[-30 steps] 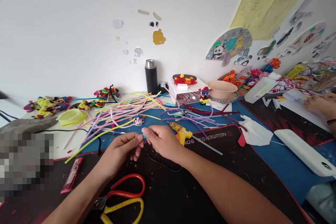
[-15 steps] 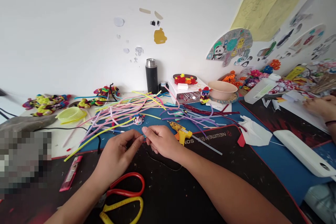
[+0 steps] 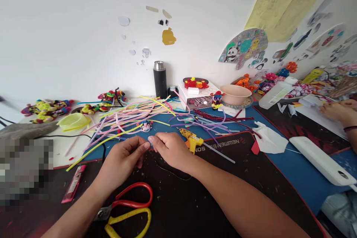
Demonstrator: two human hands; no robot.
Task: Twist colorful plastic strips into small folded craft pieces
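Over the black mat (image 3: pixel 223 193), my left hand (image 3: pixel 125 159) and my right hand (image 3: pixel 172 150) are close together, thumbs and forefingers pinched. Whatever they hold is too small and hidden to make out. Just beyond them lies a small white, black and red figure (image 3: pixel 146 126) beside many pastel pipe cleaners (image 3: pixel 131 113). A yellow glue gun (image 3: pixel 194 141) with a clear glue stick lies right of my right hand. Below my hands are scissors (image 3: pixel 134 205) with one red and one yellow handle, partly under my left forearm.
A black thermos (image 3: pixel 160 81), white box (image 3: pixel 192 100) and pink bowl (image 3: pixel 235 95) stand along the wall. Pink packet (image 3: pixel 73 185) lies left. At right are a clear bottle (image 3: pixel 276 93), a white device (image 3: pixel 320 160) and another person's hands (image 3: pixel 336 113).
My hands have drawn slightly apart at the fingertips, the left shifting a little left. More of the scissors shows beside my left forearm. The view has tilted slightly.
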